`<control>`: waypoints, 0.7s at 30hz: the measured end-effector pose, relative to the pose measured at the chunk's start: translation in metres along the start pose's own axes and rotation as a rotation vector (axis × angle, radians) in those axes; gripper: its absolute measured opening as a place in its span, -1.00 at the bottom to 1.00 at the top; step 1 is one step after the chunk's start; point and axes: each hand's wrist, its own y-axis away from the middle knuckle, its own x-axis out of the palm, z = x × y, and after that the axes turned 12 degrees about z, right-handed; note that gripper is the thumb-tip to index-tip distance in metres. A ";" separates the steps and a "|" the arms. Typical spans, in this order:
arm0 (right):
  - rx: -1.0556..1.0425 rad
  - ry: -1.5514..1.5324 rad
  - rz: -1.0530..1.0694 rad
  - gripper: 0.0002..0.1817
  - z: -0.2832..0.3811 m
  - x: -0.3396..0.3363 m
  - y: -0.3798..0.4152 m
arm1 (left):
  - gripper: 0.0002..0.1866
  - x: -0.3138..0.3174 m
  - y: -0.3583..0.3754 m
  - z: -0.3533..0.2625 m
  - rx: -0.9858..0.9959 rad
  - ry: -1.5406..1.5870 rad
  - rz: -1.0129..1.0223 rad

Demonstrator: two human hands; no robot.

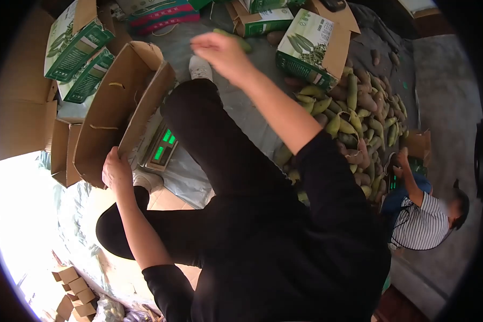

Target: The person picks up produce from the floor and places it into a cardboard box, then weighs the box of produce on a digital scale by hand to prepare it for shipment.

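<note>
My left hand (116, 169) is closed on the near lower edge of an open cardboard box (103, 121), which stands tilted on a digital scale (160, 153) with green lit numbers. The inside of the box shows only in part. My right hand (220, 51) is raised over the grey sheet (172, 45), its fingers stretched out toward the left, with nothing seen in it. Just beyond it lies a long green fruit (243, 43), partly covered by the hand. To the right spreads a heap of long green and reddish-brown fruits (354, 126).
Printed green-and-white cartons (311, 45) stand beside the heap and more cartons (72, 43) are stacked at the upper left. A co-worker in a striped shirt (421, 222) sits at the right beside another box (417, 145). Folded cardboard pieces (76, 292) lie at the lower left.
</note>
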 end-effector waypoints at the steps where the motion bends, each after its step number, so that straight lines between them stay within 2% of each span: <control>1: 0.066 0.090 -0.025 -0.68 -0.010 -0.019 0.019 | -0.75 0.004 -0.001 0.003 0.015 0.014 -0.045; 2: 0.132 0.179 -0.049 -0.70 -0.019 -0.041 0.040 | -0.75 0.007 -0.002 0.003 0.030 0.028 -0.090; 6: 0.471 0.478 -0.160 -0.73 -0.107 -0.122 0.135 | -0.74 0.001 0.000 -0.001 0.016 0.060 -0.052; 8: 0.533 0.630 -0.206 -0.75 -0.171 -0.158 0.199 | -0.74 0.001 0.000 -0.002 0.030 0.061 -0.039; 10: 0.816 0.592 -0.176 -0.77 -0.203 -0.179 0.260 | -0.66 0.000 0.001 -0.005 0.020 0.055 -0.062; 12: 1.093 0.669 -0.055 -0.73 -0.196 -0.176 0.296 | -0.67 0.004 -0.002 -0.001 0.041 0.072 -0.055; 14: 1.022 1.314 0.635 -0.67 -0.229 -0.179 0.341 | -0.76 0.004 -0.001 -0.002 0.018 0.059 -0.067; 15: 1.026 1.308 0.635 -0.67 -0.218 -0.169 0.344 | -0.76 0.003 -0.001 -0.003 0.021 0.054 -0.065; 17: 1.350 0.749 0.163 -0.70 -0.170 -0.132 0.340 | -0.77 0.003 -0.001 -0.002 0.030 0.068 -0.053; 18: 1.354 0.744 0.164 -0.70 -0.170 -0.125 0.352 | -0.77 0.004 -0.002 -0.001 0.032 0.063 -0.049; 21: 1.443 0.699 0.675 -0.39 -0.188 -0.106 0.379 | -0.78 0.010 -0.006 0.004 0.044 0.058 -0.090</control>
